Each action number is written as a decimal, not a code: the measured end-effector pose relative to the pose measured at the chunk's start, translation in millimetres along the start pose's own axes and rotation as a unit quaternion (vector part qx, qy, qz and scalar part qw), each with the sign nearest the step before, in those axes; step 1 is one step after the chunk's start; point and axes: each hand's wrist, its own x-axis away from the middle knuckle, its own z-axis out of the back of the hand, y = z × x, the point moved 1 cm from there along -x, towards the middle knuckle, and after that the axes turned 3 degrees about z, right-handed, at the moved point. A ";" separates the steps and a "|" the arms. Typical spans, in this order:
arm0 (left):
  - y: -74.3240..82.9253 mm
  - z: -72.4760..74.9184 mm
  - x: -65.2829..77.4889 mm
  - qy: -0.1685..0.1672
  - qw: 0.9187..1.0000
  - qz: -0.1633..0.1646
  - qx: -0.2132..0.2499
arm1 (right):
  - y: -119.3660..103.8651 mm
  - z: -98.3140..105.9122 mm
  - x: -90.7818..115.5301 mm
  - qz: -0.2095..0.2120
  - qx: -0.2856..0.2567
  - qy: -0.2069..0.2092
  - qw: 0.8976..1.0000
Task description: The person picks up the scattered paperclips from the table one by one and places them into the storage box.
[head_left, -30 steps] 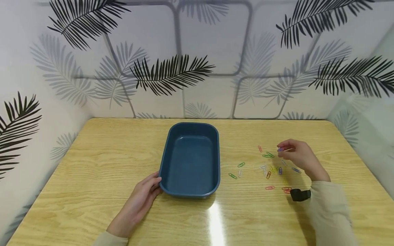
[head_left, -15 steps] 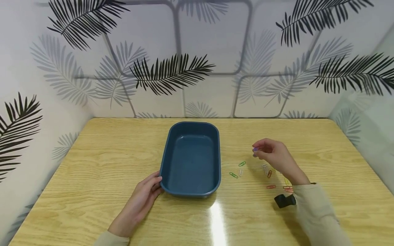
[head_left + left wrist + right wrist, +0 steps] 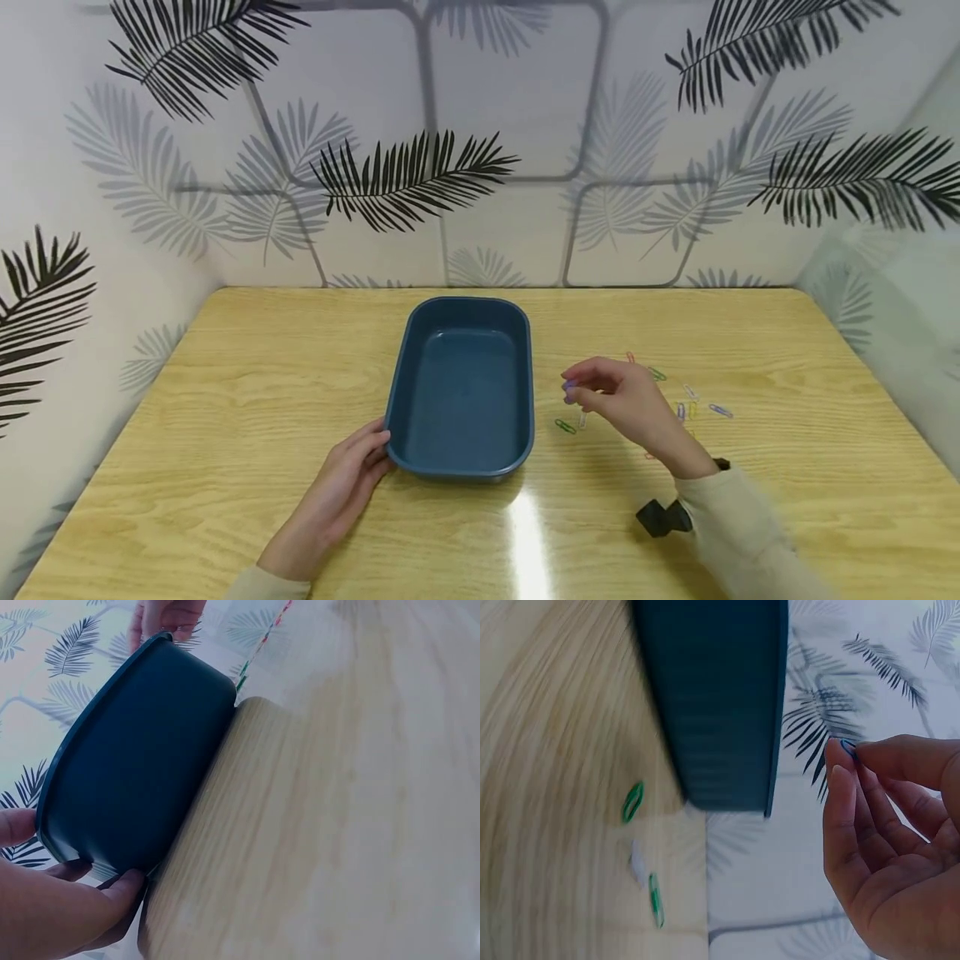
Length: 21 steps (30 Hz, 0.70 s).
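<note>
A deep blue rectangular plastic bin (image 3: 465,400) with rounded corners stands on the wooden table, nothing inside it. My left hand (image 3: 348,479) grips its near left corner; in the left wrist view the thumb is at the rim and fingers (image 3: 124,889) are low on the wall. Right of the bin, above the table, my right hand (image 3: 630,408) pinches a bluish-purple paper clip (image 3: 848,748) between thumb and fingertip. Below that hand lie a green paper clip (image 3: 566,427) and a white paper clip (image 3: 582,420).
Several coloured paper clips are scattered farther right, among them a blue one (image 3: 721,411), a yellow one (image 3: 692,410) and a red one (image 3: 630,357). A leaf-patterned wall (image 3: 510,225) borders the table (image 3: 285,350) at the back.
My right hand has travelled left from the scattered paper clips towards the bin, the pinched clip still in its fingers. My left hand and the bin have stayed in place.
</note>
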 end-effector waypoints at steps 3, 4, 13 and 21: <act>-0.2 0.2 0.0 0.003 1.000 0.002 0.002 | -9.1 -8.3 -0.9 0.005 -0.013 -0.015 1.000; -0.2 -0.1 0.0 0.004 1.000 0.003 0.004 | -12.6 -10.8 -1.5 0.006 -0.019 -0.019 1.000; 0.0 -1.6 0.1 -0.003 1.000 0.003 0.002 | -26.8 -35.4 -11.9 0.022 -0.034 -0.061 0.997; 1.0 -3.1 0.0 0.001 1.000 0.001 0.002 | -32.1 -49.6 -17.2 0.039 -0.037 -0.083 0.995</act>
